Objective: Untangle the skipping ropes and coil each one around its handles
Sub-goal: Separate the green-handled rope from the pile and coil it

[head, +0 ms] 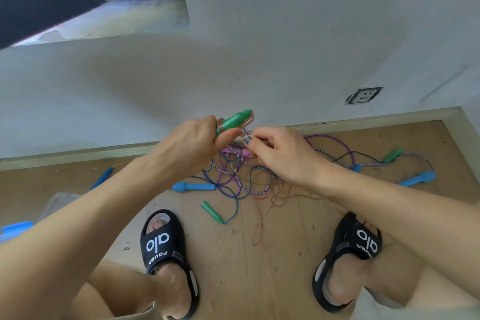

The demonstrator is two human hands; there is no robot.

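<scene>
Far left edge, a blue object [14, 229] cut off by the frame, a crumpled clear plastic bag [58, 200] just above it on the wooden floor [228, 254]; next, a blue handle [102, 178] lying alone near the skirting board; left hand [192, 143] raised above the floor, grip clenched round a green handle [233, 120] that points up and right, with reddish-pink cord [248, 121] wound round its far end, possibly over a second handle behind it, view too poor to tell; below the hand, another blue handle [193, 186] flat on the floor, and nearer the feet a small green handle [211, 212] with dark teal cord running off its tip; left black slide sandal [166, 249] with white lettering below that; centre, the tangle [233, 174] of purple, teal and white-and-purple striped ropes on the floor, a pink handle [244, 152] partly hidden in it, thin reddish cord trailing down toward the feet; right hand [278, 150] just right of the left, grip pinching a striped rope [246, 134] between thumb and forefinger close to the green handle, painted thumbnail showing; further right, a purple loop [340, 141] and striped cord spread over the floor, a green handle [393, 155] near the wall, a blue handle [418, 179] below it; right black sandal [348, 257] lower right; wall socket [363, 95] on the white wall above.
</scene>
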